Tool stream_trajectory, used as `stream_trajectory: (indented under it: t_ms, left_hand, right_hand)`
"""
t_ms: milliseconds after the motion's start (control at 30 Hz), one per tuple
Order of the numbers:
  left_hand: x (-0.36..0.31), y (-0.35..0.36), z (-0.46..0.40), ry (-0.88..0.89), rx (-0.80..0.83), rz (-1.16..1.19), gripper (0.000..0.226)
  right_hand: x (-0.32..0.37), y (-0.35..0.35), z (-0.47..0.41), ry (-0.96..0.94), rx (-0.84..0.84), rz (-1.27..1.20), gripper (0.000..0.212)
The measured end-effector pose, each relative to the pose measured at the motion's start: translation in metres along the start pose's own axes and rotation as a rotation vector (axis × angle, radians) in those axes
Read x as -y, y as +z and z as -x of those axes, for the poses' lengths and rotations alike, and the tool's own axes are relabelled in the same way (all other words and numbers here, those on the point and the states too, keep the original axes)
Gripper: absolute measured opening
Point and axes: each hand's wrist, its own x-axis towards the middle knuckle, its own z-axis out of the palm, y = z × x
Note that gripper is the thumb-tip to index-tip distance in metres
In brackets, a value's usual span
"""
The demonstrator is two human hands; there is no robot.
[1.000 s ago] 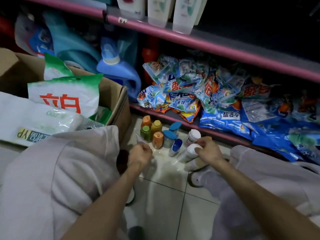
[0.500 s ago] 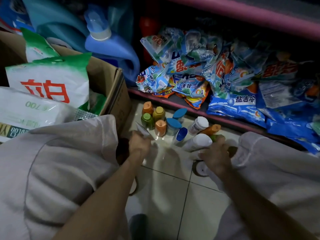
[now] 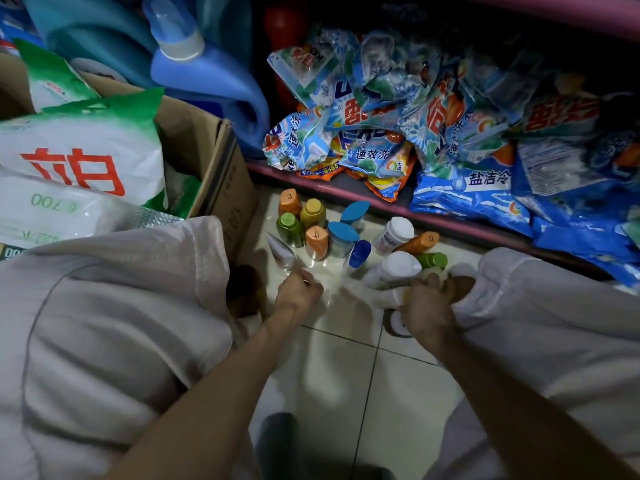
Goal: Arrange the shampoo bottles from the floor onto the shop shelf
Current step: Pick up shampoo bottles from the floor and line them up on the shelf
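Several small shampoo bottles stand on the tiled floor before the bottom shelf: orange-capped (image 3: 290, 201), green-capped (image 3: 290, 227), blue-capped (image 3: 341, 237) and white-capped (image 3: 393, 235) ones. An orange bottle (image 3: 418, 242) and a green one (image 3: 432, 260) lie on their sides. My left hand (image 3: 298, 295) pinches a small clear plastic sachet (image 3: 281, 251) beside the upright cluster. My right hand (image 3: 426, 306) is curled over a lying white bottle (image 3: 393, 269), fingers around its lower part; what else it covers is hidden.
A cardboard box (image 3: 221, 174) with white and green detergent bags stands at the left. The pink-edged bottom shelf (image 3: 349, 188) holds blue detergent packets (image 3: 467, 140) and a blue jug (image 3: 207, 74). My knees in pale cloth flank the bottles.
The view has tilted down and closer to the floor. My right hand slid right and lower over the lying white bottles. The left hand stays put with the sachet.
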Motion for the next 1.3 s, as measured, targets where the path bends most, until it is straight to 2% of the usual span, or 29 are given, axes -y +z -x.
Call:
stream_trajectory:
  t_ms: [133,267,333,400,467,567,667,733,800,900,1067,1300]
  left_hand:
    - [-0.002,0.006,0.016,0.074,0.139,0.013,0.035]
    - [0.001,0.008,0.034,0.251,0.305,-0.077,0.067]
    - [0.003,0.006,0.040,0.300,0.377,-0.078,0.077]
    - [0.005,0.006,0.045,0.345,0.344,-0.065,0.071]
    - [0.006,0.002,0.047,0.393,0.218,-0.059,0.060]
    - [0.000,-0.003,0.047,0.407,0.170,0.002,0.051]
    - [-0.006,-0.001,0.052,0.357,0.262,0.206,0.045]
    - [-0.008,0.001,0.055,0.342,0.271,0.294,0.043]
    - [-0.011,0.001,0.057,0.350,0.255,0.315,0.040]
    - [-0.015,0.000,0.060,0.362,0.247,0.318,0.038]
    - [-0.012,0.000,0.060,0.342,0.223,0.357,0.040]
    - [0.008,-0.002,0.049,0.220,0.102,0.570,0.045]
  right_hand:
    - [0.006,-0.014,0.012,-0.109,-0.015,-0.005,0.043]
    - [0.009,-0.046,0.016,-0.108,0.063,-0.415,0.046]
    - [0.011,-0.066,0.019,-0.134,0.139,-0.635,0.033]
    - [0.012,-0.084,0.024,-0.165,0.236,-0.869,0.021]
    - [0.015,-0.096,0.025,-0.203,0.290,-1.053,0.020]
    - [0.022,-0.099,0.022,-0.250,0.267,-1.220,0.017]
    - [0.028,-0.092,0.018,-0.262,0.083,-1.134,0.034]
    - [0.031,-0.088,0.018,-0.348,-0.007,-1.011,0.047]
    - [0.037,-0.084,0.022,-0.443,-0.020,-0.994,0.050]
    - [0.046,-0.082,0.025,-0.450,-0.074,-1.022,0.048]
    - [0.057,-0.081,0.024,-0.428,-0.086,-1.057,0.045]
    - [0.097,-0.077,0.011,-0.515,0.013,-0.916,0.047]
